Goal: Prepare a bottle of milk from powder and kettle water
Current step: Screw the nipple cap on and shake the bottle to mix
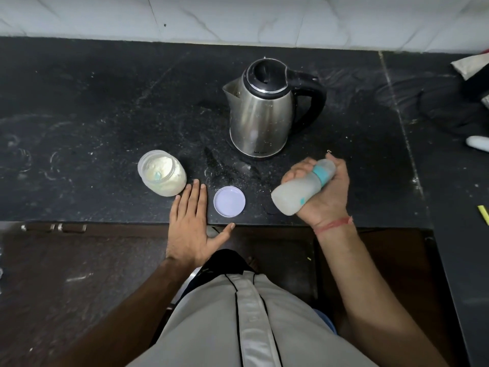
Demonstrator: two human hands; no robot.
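My right hand [324, 192] grips a cloudy white feeding bottle [293, 193] with a teal collar, held tilted above the black counter [105, 123], its base toward me and its top inside my fist. My left hand [191, 223] lies flat on the counter's front edge with straight fingers, its fingertips just beside an open plastic jar of milk powder [162, 172]; a small teal scoop sits in the powder. The jar's round white lid [229, 201] lies flat between my hands. A steel kettle [262, 112] with a black lid and handle stands behind, spout pointing left.
A marble-tiled wall [238, 17] runs along the back of the counter. At the right edge lie a black cable [436, 109], a white object [477, 143] and some cloth or packaging. Powder streaks dust the counter. Dark floor lies below the front edge.
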